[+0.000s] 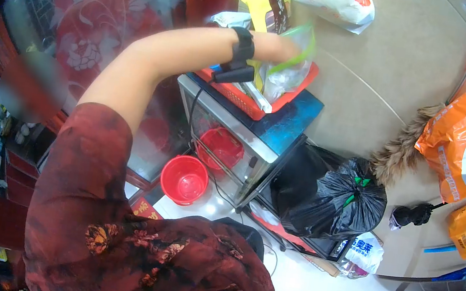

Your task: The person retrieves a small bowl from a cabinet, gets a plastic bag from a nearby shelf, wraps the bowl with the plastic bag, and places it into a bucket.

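Note:
My left arm, with a black band at the wrist, stretches across to a red plastic basket [239,100]. My left hand [281,49] is at a clear plastic bag [288,82] with a bright green edge. Motion smears the hand and the bag partly covers it, so its fingers cannot be made out. Under the hand, the basket also holds a whitish box-like strip [257,97] and other packets. A yellow and brown packet [263,8] stands behind my wrist. My right hand is out of sight.
The basket sits on a dark-topped cabinet [292,124]. Below are two red buckets [184,180]. A tied black bag [350,196], a feather duster [406,148] and an orange bag [463,140] are at right. A white bag [334,3] lies at the top.

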